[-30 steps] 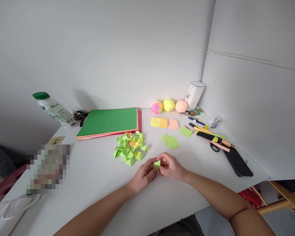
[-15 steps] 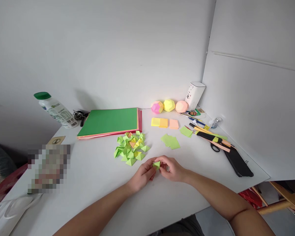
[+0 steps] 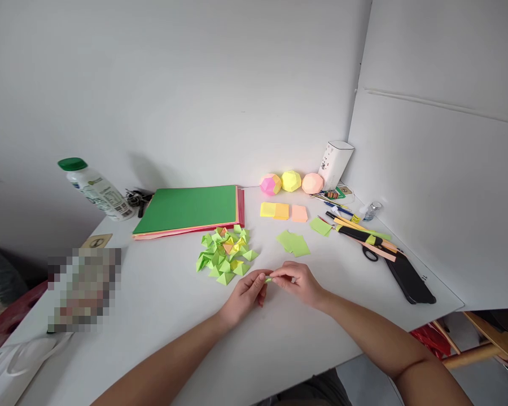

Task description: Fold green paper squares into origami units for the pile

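Observation:
Between my two hands is a small folded piece of green paper (image 3: 268,279), seen nearly edge-on and mostly covered by fingers. My left hand (image 3: 248,294) grips it from the left with thumb and forefinger. From the right, my right hand (image 3: 297,283) pinches its other edge with the fingertips. A pile of folded paper pieces (image 3: 224,254), mostly green with some yellow and orange, lies just beyond my left hand. Flat green paper squares (image 3: 294,243) lie past my right hand.
Yellow and orange note pads (image 3: 274,211) and a pink pad (image 3: 299,213) lie behind. Three faceted paper balls (image 3: 291,181) line the wall. Coloured sheets (image 3: 190,208) are stacked at left near a bottle (image 3: 101,192). Scissors (image 3: 369,254) and a black phone (image 3: 408,277) lie at right.
The green paper has turned from showing its flat face to nearly edge-on. My right fingers have moved slightly up and closed into a pinch; the left thumb has shifted up.

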A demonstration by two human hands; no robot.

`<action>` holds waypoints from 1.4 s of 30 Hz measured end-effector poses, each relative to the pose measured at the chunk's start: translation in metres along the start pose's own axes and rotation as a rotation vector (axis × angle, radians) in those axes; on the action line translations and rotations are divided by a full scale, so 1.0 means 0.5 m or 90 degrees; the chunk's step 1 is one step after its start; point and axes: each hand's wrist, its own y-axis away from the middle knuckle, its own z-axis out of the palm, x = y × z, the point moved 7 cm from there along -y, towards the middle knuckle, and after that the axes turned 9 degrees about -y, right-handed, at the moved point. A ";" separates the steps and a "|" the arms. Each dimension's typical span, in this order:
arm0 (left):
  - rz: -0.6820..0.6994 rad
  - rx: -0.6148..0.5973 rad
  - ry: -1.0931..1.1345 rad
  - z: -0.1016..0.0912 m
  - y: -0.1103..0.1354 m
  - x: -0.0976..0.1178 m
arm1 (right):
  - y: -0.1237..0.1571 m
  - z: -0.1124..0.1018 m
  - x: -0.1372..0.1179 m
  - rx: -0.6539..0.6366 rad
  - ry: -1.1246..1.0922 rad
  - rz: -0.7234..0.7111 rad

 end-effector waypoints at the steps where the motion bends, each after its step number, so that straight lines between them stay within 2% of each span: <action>1: 0.002 0.005 -0.007 -0.001 0.000 0.002 | 0.000 -0.001 0.006 0.002 -0.025 0.033; 5: -0.006 0.010 -0.007 -0.002 0.000 0.006 | 0.010 0.010 0.046 -0.026 -0.150 0.196; 8: -0.006 0.020 0.007 -0.004 0.000 0.008 | 0.015 0.018 0.063 -0.051 -0.204 0.250; 11: -0.002 0.032 0.011 -0.006 -0.001 0.009 | 0.017 0.022 0.069 -0.064 -0.236 0.269; 26: -0.026 0.060 0.072 -0.016 -0.004 -0.004 | 0.013 0.019 0.078 -0.027 -0.302 0.293; 29: -0.008 0.081 0.069 -0.018 -0.004 -0.005 | 0.006 0.010 0.084 0.003 -0.321 0.285; 32: 0.054 0.076 -0.047 -0.012 0.000 0.003 | -0.003 -0.010 0.097 0.065 -0.331 0.264; 34: 0.149 0.045 -0.196 0.002 0.007 0.021 | -0.006 -0.021 0.107 0.099 -0.318 0.260; 38: 0.403 -0.113 -0.522 0.063 0.040 0.045 | -0.008 -0.026 0.119 0.113 -0.297 0.265; 40: 0.466 -0.193 -0.645 0.088 0.052 0.037 | -0.012 -0.022 0.120 0.107 -0.278 0.262; 42: 0.475 -0.236 -0.731 0.099 0.056 0.026 | -0.022 -0.018 0.122 0.108 -0.254 0.264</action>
